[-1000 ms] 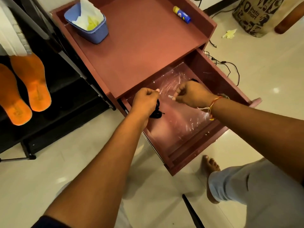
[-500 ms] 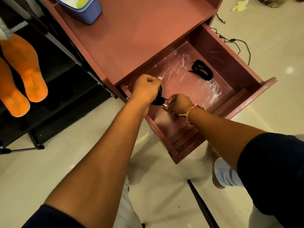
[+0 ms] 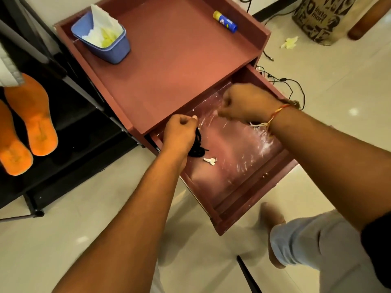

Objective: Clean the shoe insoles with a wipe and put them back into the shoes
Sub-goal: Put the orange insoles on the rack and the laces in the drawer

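Observation:
Two orange insoles (image 3: 31, 117) lie side by side on a black rack at the far left, away from both hands. A blue tub (image 3: 110, 50) with white and yellow wipes stands on the reddish cabinet top (image 3: 179, 64). Both hands are over the open drawer (image 3: 237, 210). My left hand (image 3: 179, 134) grips a bundle of black shoelace (image 3: 197, 150) at the drawer's left side. My right hand (image 3: 247, 102) hovers with curled fingers over the drawer's back right; whatever it holds is hidden. A small silver key (image 3: 209, 160) lies loose on the drawer floor.
A blue and yellow tube (image 3: 225, 21) lies at the cabinet top's back right. Black cables (image 3: 283, 81) trail on the tiled floor behind the drawer. A printed bag (image 3: 325, 15) stands at top right. A bare foot (image 3: 271, 218) is planted beside the drawer front.
My right hand has let the key drop onto the drawer floor and moved to the drawer's back right, covering the second black lace. My left hand still grips its lace bundle.

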